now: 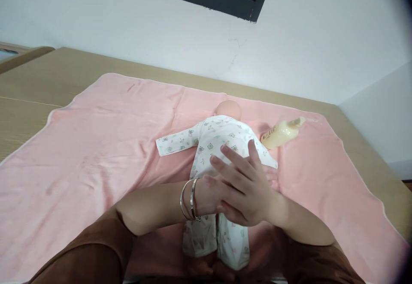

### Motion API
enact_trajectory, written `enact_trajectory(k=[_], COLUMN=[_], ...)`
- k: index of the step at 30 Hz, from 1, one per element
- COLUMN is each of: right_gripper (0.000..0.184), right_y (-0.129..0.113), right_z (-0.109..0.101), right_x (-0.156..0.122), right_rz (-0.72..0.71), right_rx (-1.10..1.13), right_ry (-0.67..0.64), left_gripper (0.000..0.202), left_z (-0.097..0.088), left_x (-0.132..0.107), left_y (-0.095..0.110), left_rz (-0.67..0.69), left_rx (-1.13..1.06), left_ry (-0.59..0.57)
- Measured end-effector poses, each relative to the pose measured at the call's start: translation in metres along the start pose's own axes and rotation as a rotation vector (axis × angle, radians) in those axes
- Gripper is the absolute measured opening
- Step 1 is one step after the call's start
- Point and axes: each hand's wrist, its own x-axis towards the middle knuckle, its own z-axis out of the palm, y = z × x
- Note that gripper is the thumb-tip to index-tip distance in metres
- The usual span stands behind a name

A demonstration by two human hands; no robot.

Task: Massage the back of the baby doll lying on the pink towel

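- I had the baby doll [222, 131] at the centre of the frame, lying on the pink blanket [80, 146].
- The right hand [246, 189] was wide, fingers spread across the left hand [209, 196]; I saw nothing gripped, but couldn't tell how the mostly covered left one was shaped.
- I judged a careless elbow or sweep could knock the pump bottle [282, 134], right of centre, since it sat close to the doll's sleeve.
- The loose bangles [193, 198] might have snagged the printed outfit if the wrist dropped.
- Both palms were hidden, as was the doll's waist; its feet were dim at the bottom edge.
- I couldn't tell whether the bottle stood or lay.
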Motion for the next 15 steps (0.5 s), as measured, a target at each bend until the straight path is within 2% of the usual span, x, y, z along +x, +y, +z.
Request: enact_trajectory(k=[1,5,9,12,15], right_gripper=[0.047,0.059,0.062,0.066,0.069], right_y=[0.004,0.029,0.052,0.056,0.048], right_z=[0.003,0.018,0.04,0.058,0.071], right_x=[0.0,-0.002,-0.003,-0.004,-0.007], right_rz=[0.035,0.246,0.398,0.383,0.284], right_rx=[0.027,0.036,-0.03,0.004,0.069], right_ry=[0.02,0.022,-0.041,-0.018,0.103], left_gripper=[0.055,0.051,0.059,0.068,0.067], left_z=[-0.002,-0.003,-0.009,-0.017,-0.019], left_x=[0.011,0.048,0.068,0.082,0.095], left_y=[0.009,0.047,0.074,0.078,0.065], left_rz=[0.005,-0.041,-0.137,-0.154,-0.106], left_rx=[-0.027,-0.137,-0.315,-0.486,-0.538], left_ry=[-0.077,-0.224,-0.376,-0.385,-0.376])
